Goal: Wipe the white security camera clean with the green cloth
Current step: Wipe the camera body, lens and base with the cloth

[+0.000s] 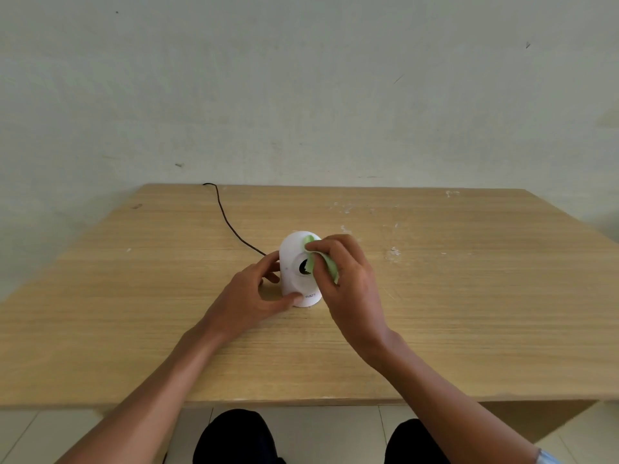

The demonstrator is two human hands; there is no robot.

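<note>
The white security camera (292, 259) stands upright in the middle of the wooden table (452, 296), its dark round lens facing me. My left hand (254, 293) grips its left side and base, thumb at the bottom front. My right hand (345, 272) holds the green cloth (330, 264) and presses it against the camera's upper right face, next to the lens. Most of the cloth is hidden under my fingers.
A thin black cable (227, 222) runs from behind the camera to the table's far left edge. White scuff marks (393, 252) dot the tabletop to the right. A pale wall stands right behind the table. My knees show below the near edge.
</note>
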